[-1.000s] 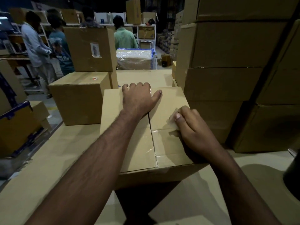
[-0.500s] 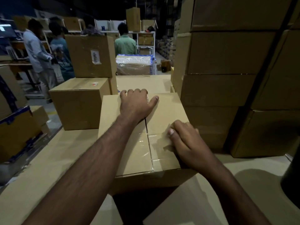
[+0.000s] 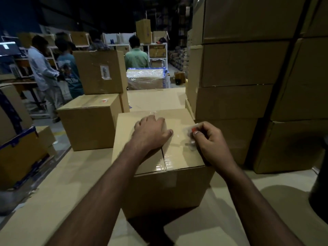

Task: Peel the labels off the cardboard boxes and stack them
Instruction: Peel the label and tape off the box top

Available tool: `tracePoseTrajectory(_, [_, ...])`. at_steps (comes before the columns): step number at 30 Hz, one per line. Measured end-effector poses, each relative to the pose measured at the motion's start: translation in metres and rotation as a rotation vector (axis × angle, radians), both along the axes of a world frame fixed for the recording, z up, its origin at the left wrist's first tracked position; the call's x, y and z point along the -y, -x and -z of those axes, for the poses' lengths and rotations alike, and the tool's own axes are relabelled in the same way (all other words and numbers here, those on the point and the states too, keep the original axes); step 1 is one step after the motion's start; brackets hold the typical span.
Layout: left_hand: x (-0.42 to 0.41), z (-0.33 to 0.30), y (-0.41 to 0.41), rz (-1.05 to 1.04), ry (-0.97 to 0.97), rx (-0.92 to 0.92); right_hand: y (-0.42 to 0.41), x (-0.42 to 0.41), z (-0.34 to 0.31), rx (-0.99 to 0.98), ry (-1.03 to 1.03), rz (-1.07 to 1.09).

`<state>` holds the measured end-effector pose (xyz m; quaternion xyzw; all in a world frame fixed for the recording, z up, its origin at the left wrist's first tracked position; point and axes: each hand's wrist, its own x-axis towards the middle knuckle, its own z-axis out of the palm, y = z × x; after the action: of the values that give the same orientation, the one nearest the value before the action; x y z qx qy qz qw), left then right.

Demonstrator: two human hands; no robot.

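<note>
A taped cardboard box [image 3: 159, 185] stands in front of me on a cardboard-covered surface. My left hand [image 3: 150, 134] rests flat on its top, fingers toward the far edge. My right hand [image 3: 209, 141] pinches a small clear label with a red mark [image 3: 191, 130] between thumb and fingers, lifted off the right flap. Part of the label still seems to touch the box top. Another box [image 3: 90, 123] with a small red-marked label [image 3: 105, 100] on top sits to the left.
A tall stack of boxes [image 3: 239, 68] rises close on the right. A labelled box [image 3: 99, 71] stands behind the left one. Several people work at shelves in the back. More cartons [image 3: 19, 153] lie at the far left, and a dark object [image 3: 319, 183] sits at the right edge.
My right hand has moved from pressing on the right flap to lifting the label up and away toward the far right. The left hand has stayed on the box top.
</note>
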<state>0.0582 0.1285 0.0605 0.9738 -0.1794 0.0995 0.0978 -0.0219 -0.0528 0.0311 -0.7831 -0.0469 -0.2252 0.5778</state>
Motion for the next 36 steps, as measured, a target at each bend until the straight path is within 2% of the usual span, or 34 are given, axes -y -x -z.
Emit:
tracePoseTrajectory(4, [0.003,0.017,0.010,0.004,-0.046,0.014,-0.012,-0.003,-0.001,0.027,0.095,0.033])
tracePoseTrajectory(8, [0.003,0.021,0.002,-0.013,-0.006,0.018,-0.025,-0.001,0.000,0.012,0.156,0.044])
tracePoseTrajectory(13, [0.007,0.019,-0.007,-0.056,0.062,0.067,-0.042,-0.001,-0.004,-0.023,0.129,0.073])
tracePoseTrajectory(19, [-0.001,0.018,-0.013,-0.025,0.081,-0.035,-0.051,-0.005,-0.010,-0.099,0.108,0.058])
tracePoseTrajectory(24, [0.002,0.019,-0.007,-0.039,0.090,0.041,-0.048,-0.006,-0.012,-0.032,0.096,0.055])
tracePoseTrajectory(27, [0.004,0.016,-0.003,-0.047,0.119,0.062,-0.043,-0.004,-0.017,-0.007,0.026,0.066])
tracePoseTrajectory(30, [0.020,0.007,0.006,-0.032,0.287,0.084,-0.030,0.002,-0.037,-0.002,-0.116,0.122])
tracePoseTrajectory(36, [0.107,-0.017,0.024,0.191,0.570,0.024,0.025,0.060,-0.062,-0.006,-0.434,0.258])
